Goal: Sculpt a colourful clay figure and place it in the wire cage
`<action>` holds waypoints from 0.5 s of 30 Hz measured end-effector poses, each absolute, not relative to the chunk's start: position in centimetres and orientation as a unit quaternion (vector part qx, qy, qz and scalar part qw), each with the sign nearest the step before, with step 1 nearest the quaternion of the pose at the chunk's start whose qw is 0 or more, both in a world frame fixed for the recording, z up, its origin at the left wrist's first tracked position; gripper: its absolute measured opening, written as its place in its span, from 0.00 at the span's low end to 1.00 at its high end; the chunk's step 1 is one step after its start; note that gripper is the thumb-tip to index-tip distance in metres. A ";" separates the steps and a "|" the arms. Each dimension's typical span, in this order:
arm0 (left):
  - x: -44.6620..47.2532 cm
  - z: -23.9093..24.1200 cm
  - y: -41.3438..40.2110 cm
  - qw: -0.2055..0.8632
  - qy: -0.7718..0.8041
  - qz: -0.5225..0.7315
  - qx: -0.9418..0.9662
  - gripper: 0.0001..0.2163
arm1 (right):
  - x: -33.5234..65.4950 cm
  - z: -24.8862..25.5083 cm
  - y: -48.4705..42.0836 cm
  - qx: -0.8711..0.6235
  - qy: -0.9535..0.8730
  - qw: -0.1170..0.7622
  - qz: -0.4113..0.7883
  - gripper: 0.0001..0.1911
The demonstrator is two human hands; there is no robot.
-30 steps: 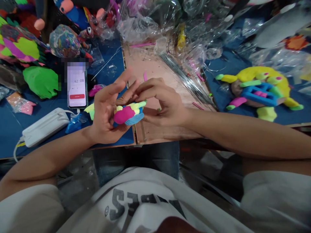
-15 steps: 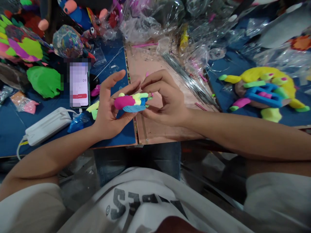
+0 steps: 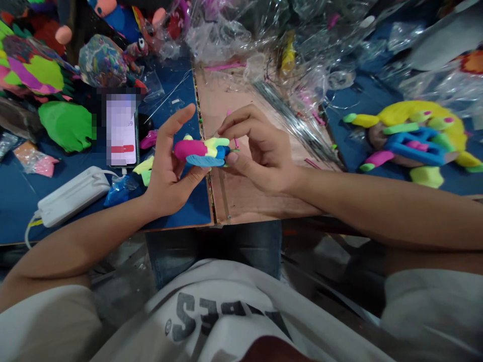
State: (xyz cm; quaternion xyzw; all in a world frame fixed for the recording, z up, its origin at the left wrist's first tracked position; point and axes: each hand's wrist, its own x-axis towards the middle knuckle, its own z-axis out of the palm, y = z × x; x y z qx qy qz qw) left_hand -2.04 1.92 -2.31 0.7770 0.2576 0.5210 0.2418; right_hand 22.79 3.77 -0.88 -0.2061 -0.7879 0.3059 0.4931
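Observation:
A small modelling-clay figure is held between my hands, lying sideways. It has a magenta rounded end at the left, pale yellow parts, a ridged light-blue piece like a wing, and a dark blue right end. My left hand grips it from the left with thumb and fingers, the index finger raised away from it. My right hand is closed at the dark blue end, thumb and fingertips pinching there. Thin bits, perhaps wire, show by those fingertips, but they are too small to make out.
On the left lie a phone, a white power bank or adapter with cable, and a green clay piece. Thin metal wires and plastic bags are behind my hands. A yellow-and-blue clay figure lies right.
The clay figure has shifted slightly left and turned a little, showing more of its light-blue piece. My right thumb has moved up onto its dark blue end.

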 end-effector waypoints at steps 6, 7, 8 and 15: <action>-1.4 -1.7 1.0 0.253 0.288 0.513 0.768 0.36 | 22.4 -0.5 3.7 -0.236 -0.755 0.485 0.373 0.14; -1.3 -1.5 0.9 0.263 0.301 0.506 0.765 0.34 | 22.4 -0.5 3.8 -0.247 -0.753 0.481 0.376 0.16; -1.3 -1.3 0.7 0.275 0.309 0.497 0.763 0.34 | 22.4 -0.5 3.8 -0.253 -0.750 0.479 0.378 0.18; -1.7 -1.3 1.1 0.240 0.269 0.484 0.797 0.37 | 22.6 -0.5 4.0 -0.211 -0.744 0.475 0.420 0.11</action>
